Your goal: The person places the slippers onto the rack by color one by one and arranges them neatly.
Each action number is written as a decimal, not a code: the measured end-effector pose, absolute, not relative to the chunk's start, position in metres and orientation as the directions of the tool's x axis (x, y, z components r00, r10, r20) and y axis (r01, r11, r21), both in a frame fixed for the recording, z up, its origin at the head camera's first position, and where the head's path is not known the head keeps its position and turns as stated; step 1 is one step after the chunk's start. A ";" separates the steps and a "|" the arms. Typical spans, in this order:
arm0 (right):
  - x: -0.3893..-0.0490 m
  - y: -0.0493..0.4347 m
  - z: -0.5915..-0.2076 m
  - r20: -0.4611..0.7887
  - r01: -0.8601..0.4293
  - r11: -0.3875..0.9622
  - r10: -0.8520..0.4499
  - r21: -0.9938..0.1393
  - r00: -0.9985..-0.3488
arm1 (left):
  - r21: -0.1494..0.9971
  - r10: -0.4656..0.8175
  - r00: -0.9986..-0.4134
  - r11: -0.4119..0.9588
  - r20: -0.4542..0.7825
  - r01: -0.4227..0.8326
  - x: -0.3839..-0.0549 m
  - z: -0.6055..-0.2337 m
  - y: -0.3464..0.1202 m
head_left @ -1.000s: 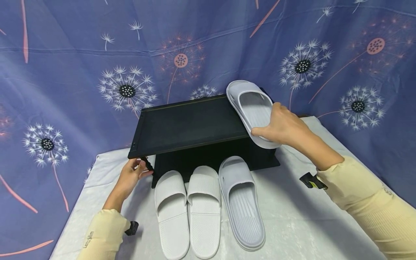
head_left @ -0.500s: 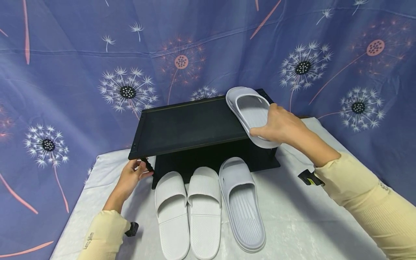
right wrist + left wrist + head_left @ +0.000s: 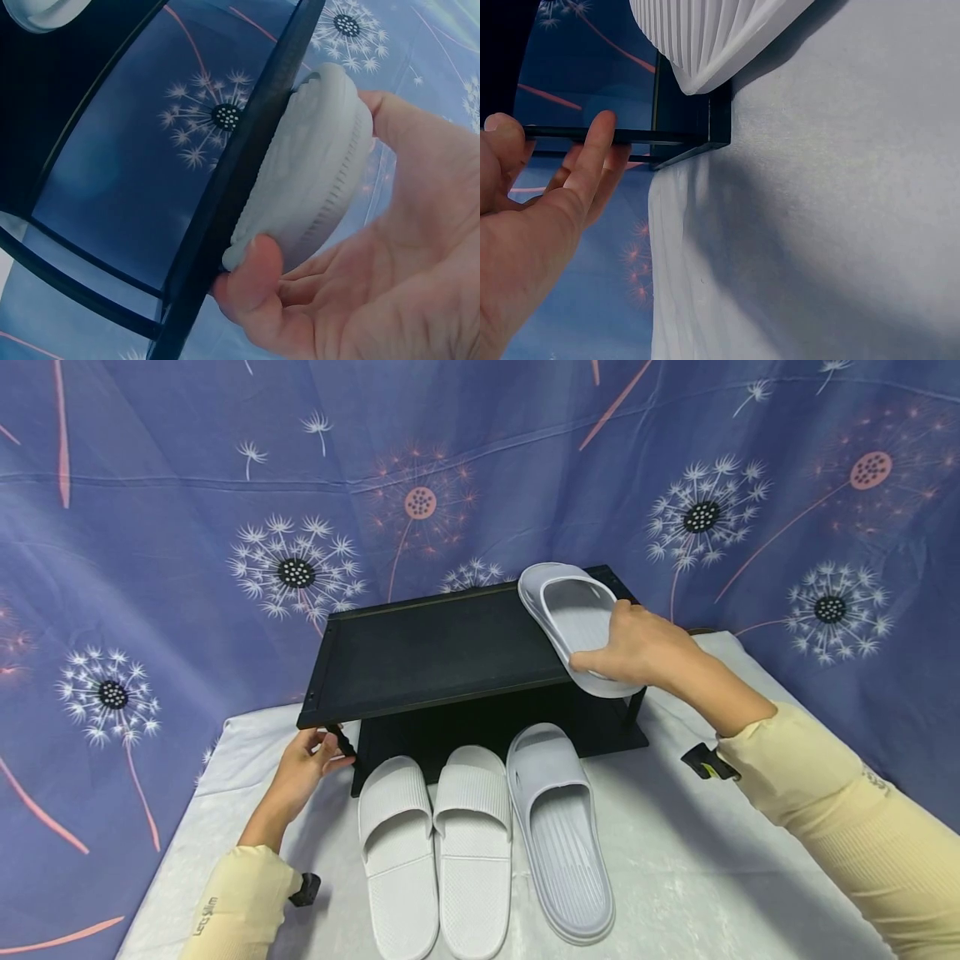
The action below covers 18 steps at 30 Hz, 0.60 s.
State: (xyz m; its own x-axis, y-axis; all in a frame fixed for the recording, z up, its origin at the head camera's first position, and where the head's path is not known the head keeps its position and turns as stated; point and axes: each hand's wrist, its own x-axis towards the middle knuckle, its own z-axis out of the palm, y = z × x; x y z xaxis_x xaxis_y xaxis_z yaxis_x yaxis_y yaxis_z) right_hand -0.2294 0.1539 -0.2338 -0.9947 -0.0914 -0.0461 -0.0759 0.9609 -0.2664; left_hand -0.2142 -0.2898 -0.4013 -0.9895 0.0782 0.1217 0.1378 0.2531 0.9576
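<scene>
Both hands are curled: the left hand (image 3: 300, 768) holds a front leg (image 3: 667, 137) of the black rack (image 3: 435, 647) between thumb and fingers; the right hand (image 3: 641, 647) grips a grey slipper (image 3: 577, 618) by its heel end, over the rack's end farthest from the left hand; compared with a second ago, the right hand sits slightly nearer the left, and the slipper's toe is lower. Right-hand fingers hide part of the slipper; how fully its sole meets the rack is hard to tell; the white slipper (image 3: 712, 37) nearest the left hand is cut off in the left wrist view.
</scene>
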 end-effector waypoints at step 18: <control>-0.216 0.161 -0.225 -0.097 -0.092 0.967 -0.118 -0.239 -0.988 | 0.968 0.081 -0.992 0.228 0.094 0.110 -0.215 -0.400 -0.291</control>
